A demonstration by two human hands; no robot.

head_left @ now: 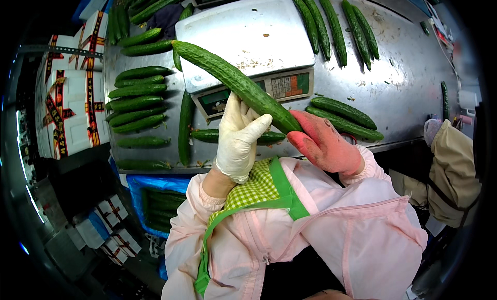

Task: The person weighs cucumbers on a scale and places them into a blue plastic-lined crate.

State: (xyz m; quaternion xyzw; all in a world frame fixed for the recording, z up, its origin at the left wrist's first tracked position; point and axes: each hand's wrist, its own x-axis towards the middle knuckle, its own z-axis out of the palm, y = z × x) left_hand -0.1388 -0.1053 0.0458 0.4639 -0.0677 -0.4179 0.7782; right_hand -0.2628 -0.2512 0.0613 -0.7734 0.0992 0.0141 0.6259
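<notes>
A long green cucumber (233,78) slants through the air in front of a weighing scale (248,31) with a wide metal pan. My left hand (239,137), in a white glove, supports it from below near the middle, the thumb along its near side. The near end sits in my right hand (325,142), which wears a pinkish-red glove and is closed round it. Behind my left hand another cucumber (207,135) lies crosswise on the metal table (404,83). To the right of the scale, two cucumbers (344,111) rest side by side near my right hand.
Rows of cucumbers (137,103) line the table's left side, with more cucumbers (336,28) beyond the scale at right. Below the table's left edge is a blue-lined crate (137,196) of cucumbers. White taped boxes (75,108) are stacked at left. Beige cloth (453,170) hangs at right.
</notes>
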